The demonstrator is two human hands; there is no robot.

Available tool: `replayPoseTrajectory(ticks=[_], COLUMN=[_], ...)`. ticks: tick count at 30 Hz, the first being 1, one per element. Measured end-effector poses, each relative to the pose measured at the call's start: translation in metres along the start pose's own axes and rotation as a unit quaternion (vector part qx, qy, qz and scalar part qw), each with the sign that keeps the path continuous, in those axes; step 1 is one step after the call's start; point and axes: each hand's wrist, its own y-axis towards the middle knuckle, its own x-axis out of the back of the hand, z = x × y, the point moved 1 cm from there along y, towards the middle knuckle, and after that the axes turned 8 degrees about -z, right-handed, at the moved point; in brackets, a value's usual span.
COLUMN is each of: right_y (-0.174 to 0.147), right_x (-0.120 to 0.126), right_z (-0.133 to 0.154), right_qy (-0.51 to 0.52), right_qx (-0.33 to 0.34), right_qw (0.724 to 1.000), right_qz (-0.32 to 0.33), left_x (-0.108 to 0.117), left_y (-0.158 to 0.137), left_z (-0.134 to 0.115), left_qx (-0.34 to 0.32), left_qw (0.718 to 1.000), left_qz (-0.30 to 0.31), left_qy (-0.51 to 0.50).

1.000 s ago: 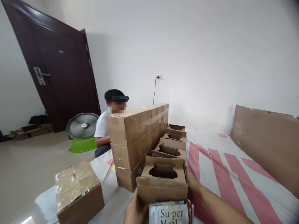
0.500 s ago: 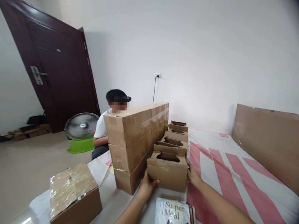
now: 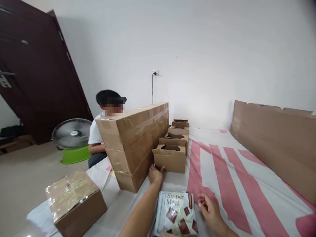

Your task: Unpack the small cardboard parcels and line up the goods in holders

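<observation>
My left hand (image 3: 156, 174) is at the lower left corner of the nearest open cardboard box (image 3: 170, 162). Its fingers reach into the gap beside the stacked cartons and its thumb is apart, by the box's front face. Whether it presses on the box I cannot tell. My right hand (image 3: 209, 209) hovers over the striped cloth, just right of a Super Meal pouch (image 3: 176, 214). Its fingers are loosely curled with nothing visible in them. The pouch lies in front of the box, between my forearms.
Sealed cartons (image 3: 133, 144) form a wall left of a row of open boxes. A taped carton (image 3: 76, 202) sits at front left. Behind the stack is a person (image 3: 96, 135), near a fan (image 3: 72, 131) and green basin (image 3: 76, 155). A cardboard sheet (image 3: 274, 141) leans at right.
My right hand has left the box's right side and come back beside the pouch. My left hand stays at the box's lower left corner. The view has shifted to the right.
</observation>
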Motion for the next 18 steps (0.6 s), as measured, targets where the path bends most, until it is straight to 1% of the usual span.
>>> replayPoseTrajectory(ticks=[2,4,7,9,11,13,15,16,18], right_y=[-0.011,-0.016,-0.017,-0.017,-0.017,-0.018,-0.019,-0.018,-0.017], right_x=[0.003,0.004,0.005,0.006,0.008,0.009,0.009,0.008,0.007], right_z=[0.009,0.018,0.027,0.029,0.030,0.029,0.027,0.026,0.023], right_qy=[-0.023,-0.045,-0.036,-0.026,-0.016,-0.008,0.005,0.013,0.027], right_qx=[0.059,0.102,0.115,0.117,0.118,0.119,0.115,0.108,0.089], right_qw=[0.998,0.992,0.991,0.990,0.990,0.989,0.989,0.990,0.993], right_qz=[0.028,0.051,0.065,0.072,0.081,0.090,0.092,0.087,0.066], left_x=[0.008,0.024,0.055,0.074,0.087,0.093,0.092,0.089,0.083], left_y=[-0.012,-0.027,-0.054,-0.073,-0.090,-0.102,-0.106,-0.104,-0.090], left_z=[0.000,0.004,0.020,0.032,0.040,0.042,0.039,0.036,0.028], left_qx=[-0.012,-0.035,-0.049,-0.039,-0.029,-0.023,-0.019,-0.018,-0.016], left_qw=[1.000,0.998,0.991,0.985,0.978,0.970,0.961,0.958,0.954], left_qz=[0.014,0.050,0.124,0.170,0.207,0.239,0.263,0.269,0.263], left_qy=[0.016,0.019,0.019,0.018,0.002,-0.033,-0.079,-0.103,-0.144])
